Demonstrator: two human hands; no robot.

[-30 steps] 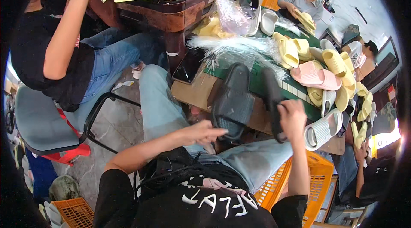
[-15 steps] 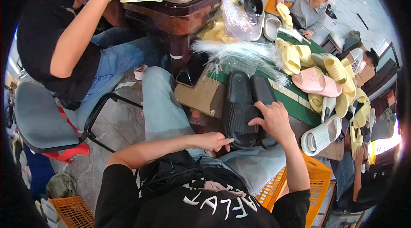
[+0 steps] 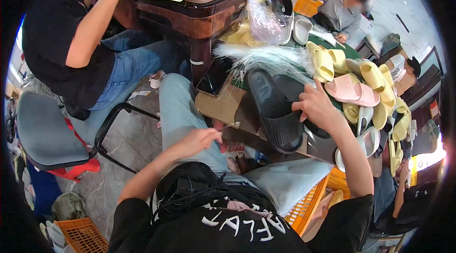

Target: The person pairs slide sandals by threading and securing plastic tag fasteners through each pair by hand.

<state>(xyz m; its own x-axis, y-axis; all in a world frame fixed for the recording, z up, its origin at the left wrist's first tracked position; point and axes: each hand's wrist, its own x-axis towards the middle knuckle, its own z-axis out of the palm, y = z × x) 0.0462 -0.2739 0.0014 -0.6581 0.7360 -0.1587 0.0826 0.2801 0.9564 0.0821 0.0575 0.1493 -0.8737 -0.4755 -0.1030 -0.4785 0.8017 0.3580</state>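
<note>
My right hand (image 3: 317, 106) gripped black slides (image 3: 278, 108) at edge, on table (image 3: 223, 108); foam judged light, bendy. My left hand (image 3: 199, 140) pinched thin tag pin (image 3: 229, 125).

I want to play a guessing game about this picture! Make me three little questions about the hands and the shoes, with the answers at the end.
1. True or false: the right hand rests on a pair of black slippers.
2. What does the left hand pinch? A) a thin pale strip B) a yellow slipper C) a cup
3. Fill the gap: the pile of slippers on the person's right is mostly ____ in colour, with a pink pair among them.

Key: 1 true; 2 A; 3 yellow.
</note>
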